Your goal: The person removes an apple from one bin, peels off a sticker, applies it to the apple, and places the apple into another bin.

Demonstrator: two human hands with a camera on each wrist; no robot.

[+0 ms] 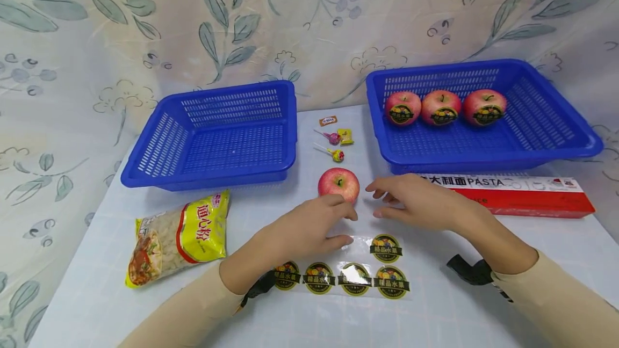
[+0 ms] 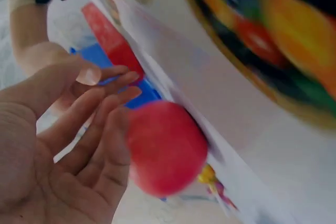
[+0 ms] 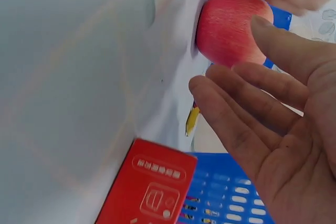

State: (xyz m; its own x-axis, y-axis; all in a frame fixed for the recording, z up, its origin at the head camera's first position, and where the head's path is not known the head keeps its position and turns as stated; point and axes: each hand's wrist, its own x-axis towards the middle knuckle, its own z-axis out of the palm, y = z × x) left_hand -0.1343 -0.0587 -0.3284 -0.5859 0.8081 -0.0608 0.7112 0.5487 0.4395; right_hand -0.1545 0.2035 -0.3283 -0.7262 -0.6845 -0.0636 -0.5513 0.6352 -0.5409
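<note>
A red apple [image 1: 339,182] without a visible sticker sits on the table between my hands. My left hand [image 1: 311,225] is at its near left side, fingers loosely bent and overlapping its lower edge in the head view. In the left wrist view the apple [image 2: 167,148] shows just beyond the fingertips, and the palm holds nothing. My right hand [image 1: 418,201] hovers right of the apple, fingers relaxed and nothing in them. The right wrist view shows the apple [image 3: 234,27] past the thumb. Below the hands lies a clear sheet of round fruit stickers [image 1: 319,278].
A blue basket [image 1: 213,180] stands back left; another blue basket [image 1: 483,160] at back right contains three stickered apples [image 1: 441,107]. Several candies [image 1: 337,137] lie between them. A yellow pasta bag [image 1: 180,238] is at left, a red and white pasta box [image 1: 537,197] at right.
</note>
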